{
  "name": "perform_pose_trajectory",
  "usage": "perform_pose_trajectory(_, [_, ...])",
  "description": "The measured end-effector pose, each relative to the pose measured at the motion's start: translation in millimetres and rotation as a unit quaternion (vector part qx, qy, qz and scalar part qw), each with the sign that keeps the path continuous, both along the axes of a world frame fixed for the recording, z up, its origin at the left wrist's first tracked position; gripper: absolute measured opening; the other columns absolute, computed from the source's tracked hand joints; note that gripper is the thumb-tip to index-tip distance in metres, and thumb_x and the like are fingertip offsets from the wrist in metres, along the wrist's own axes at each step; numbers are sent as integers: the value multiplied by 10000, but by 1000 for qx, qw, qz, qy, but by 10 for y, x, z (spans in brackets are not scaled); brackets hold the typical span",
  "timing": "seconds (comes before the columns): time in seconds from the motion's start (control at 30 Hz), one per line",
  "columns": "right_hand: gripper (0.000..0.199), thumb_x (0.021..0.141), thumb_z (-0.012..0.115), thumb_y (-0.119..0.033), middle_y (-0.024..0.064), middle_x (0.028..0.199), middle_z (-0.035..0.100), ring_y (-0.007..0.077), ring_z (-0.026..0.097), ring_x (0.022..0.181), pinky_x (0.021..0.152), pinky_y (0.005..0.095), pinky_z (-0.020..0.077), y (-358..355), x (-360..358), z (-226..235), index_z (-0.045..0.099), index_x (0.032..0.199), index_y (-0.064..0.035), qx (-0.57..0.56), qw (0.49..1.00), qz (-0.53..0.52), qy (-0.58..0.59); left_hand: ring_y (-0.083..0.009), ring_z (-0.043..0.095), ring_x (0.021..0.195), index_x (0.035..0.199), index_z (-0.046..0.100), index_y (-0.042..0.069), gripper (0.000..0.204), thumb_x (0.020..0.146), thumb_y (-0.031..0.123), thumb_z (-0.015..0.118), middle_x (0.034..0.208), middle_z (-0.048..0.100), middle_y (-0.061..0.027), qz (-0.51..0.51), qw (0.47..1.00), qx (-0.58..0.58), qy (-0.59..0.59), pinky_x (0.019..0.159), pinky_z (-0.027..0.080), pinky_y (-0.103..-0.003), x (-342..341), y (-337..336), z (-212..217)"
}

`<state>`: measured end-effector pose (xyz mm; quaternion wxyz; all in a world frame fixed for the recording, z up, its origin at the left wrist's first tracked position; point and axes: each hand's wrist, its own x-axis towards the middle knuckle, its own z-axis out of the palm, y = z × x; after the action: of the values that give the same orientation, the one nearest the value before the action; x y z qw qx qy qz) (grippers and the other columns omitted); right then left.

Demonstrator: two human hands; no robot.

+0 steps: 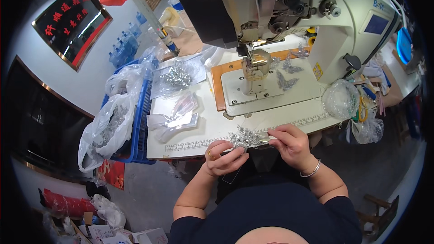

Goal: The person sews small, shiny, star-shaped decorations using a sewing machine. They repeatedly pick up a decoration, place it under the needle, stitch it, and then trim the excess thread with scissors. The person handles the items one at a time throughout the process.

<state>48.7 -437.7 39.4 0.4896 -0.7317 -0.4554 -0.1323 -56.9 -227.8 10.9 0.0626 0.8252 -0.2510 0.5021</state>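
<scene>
At the table's front edge, my left hand (224, 157) is closed round the lower left side of a glittering silver rhinestone ornament (243, 136). On its right, my right hand (291, 147) pinches a thin, pale, pointed piece (264, 138), whose tip meets the ornament; its exact kind is too small to make out. Beyond both hands stands a white post-bed sewing machine (257, 70). More silver butterfly-shaped pieces (285, 82) lie on its bed plate, right of the post.
A bag of silvery pieces (176, 77) and white ribbon-like strips (174, 119) lie on the table's left. Beside it, a blue crate (141, 122) holds plastic bags. A clear round bundle (341, 99) and yellow-handled scissors (363, 110) sit at the right. A measuring strip (309, 119) runs along the front.
</scene>
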Motion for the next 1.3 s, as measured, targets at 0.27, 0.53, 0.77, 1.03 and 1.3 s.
perform_pose_trajectory(0.27, [242,778,701,-136,-19,823,585,53,517,714,659,204,428,166,49,-211,606,979,-38,2,854,159,496,-180,490,891,899,630,243,354,619,42,709,1027,513,15,-12,999,1,-44,676,485,-297,49,-31,-53])
perform_pose_trajectory(0.53, [195,772,696,-113,-51,704,556,19,471,620,550,177,382,171,290,-94,612,923,-23,15,851,174,495,-330,424,1224,1394,219,19,908,664,148,743,1355,350,-224,-372,602,-538,457,1060,275,-411,97,364,-60])
perform_pose_trajectory(0.77, [328,729,723,-126,46,749,567,114,555,648,556,255,446,310,189,-70,598,1024,-55,-29,979,48,195,-163,596,929,1178,481,-48,397,803,-28,607,1042,602,-122,-209,531,-689,446,813,500,-285,273,-102,-187])
perform_pose_trajectory(1.03, [455,565,734,51,69,895,520,180,536,656,565,276,455,264,117,-259,643,988,-91,0,999,-38,4,-147,602,897,1155,506,-42,357,812,-30,603,1010,616,-104,-163,559,-705,404,777,514,-269,280,-287,-161])
perform_pose_trajectory(1.3, [445,588,707,27,61,859,538,171,543,631,517,284,455,289,125,-329,644,1010,-99,-8,989,-85,-122,-145,606,885,1161,500,-50,370,807,-31,605,1006,616,-106,-152,560,-725,370,770,519,-266,276,-320,-224])
